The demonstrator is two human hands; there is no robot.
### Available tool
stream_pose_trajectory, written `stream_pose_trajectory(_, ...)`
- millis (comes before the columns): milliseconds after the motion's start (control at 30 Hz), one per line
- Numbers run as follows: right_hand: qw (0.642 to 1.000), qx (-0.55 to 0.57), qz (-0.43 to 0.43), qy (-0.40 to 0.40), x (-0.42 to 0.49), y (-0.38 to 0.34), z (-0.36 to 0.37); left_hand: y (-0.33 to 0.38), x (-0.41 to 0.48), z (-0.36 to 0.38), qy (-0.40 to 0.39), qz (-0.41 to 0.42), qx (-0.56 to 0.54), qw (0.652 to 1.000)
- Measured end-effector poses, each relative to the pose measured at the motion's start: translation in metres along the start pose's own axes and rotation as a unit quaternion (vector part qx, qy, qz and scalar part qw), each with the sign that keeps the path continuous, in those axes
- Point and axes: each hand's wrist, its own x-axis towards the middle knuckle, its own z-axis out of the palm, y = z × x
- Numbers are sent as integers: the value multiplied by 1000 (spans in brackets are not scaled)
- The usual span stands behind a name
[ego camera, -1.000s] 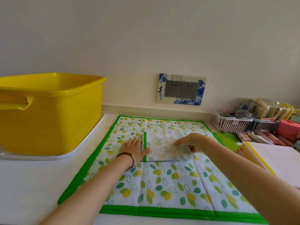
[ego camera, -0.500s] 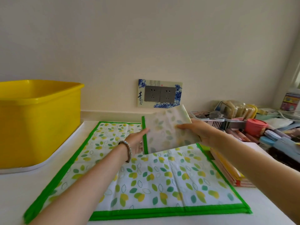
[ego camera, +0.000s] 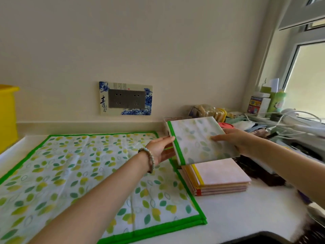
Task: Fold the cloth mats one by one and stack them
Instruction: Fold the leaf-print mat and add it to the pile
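1. the folded mat point(ego camera: 200, 140), a pale leaf-print square with a green band along its left edge, is held in the air, tilted, its near edge lower than its far edge. it hangs just above the far part of the stack of folded mats point(ego camera: 223, 175) and is not resting on it.
2. the left hand point(ego camera: 161, 148) grips the folded mat at the green band, with the thumb on top and the fingers underneath. a beaded bracelet point(ego camera: 149, 159) sits on that wrist.
3. the right hand point(ego camera: 232, 140) holds the mat's right side, with fingers laid across the top face; the thumb is hidden below the cloth.
4. the stack of folded mats lies on the white tabletop point(ego camera: 237, 213). its mats are pinkish, the top one has a yellow band on its left edge, and a red-orange edge shows lower down.
5. just to the left of the stack, touching or nearly touching it, a large spread mat point(ego camera: 88, 173) with green and yellow leaves and a green border lies flat on the tabletop. more than one green border shows at its near right corner.
6. a yellow tub point(ego camera: 7, 117) stands at the far left edge of the view.
7. a blue-and-white socket plate point(ego camera: 125, 98) is on the wall behind.
8. white cables point(ego camera: 281, 120) and small containers crowd the right side below a window.
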Motion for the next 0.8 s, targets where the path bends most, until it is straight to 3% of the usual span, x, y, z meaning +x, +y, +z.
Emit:
stream_pose_trajectory(133, 997, -43, 53, 21, 12, 24, -26, -24, 14, 20, 11, -43, 21, 999)
stream_pose_trajectory(333, 988, -99, 115, -8, 25, 54, -41, -44, 16, 28, 19, -72, 103, 992)
stream_pose_trajectory(800, 968, -222, 110, 23, 38, 70, -39, -52, 21, 26, 54, -67, 131, 988)
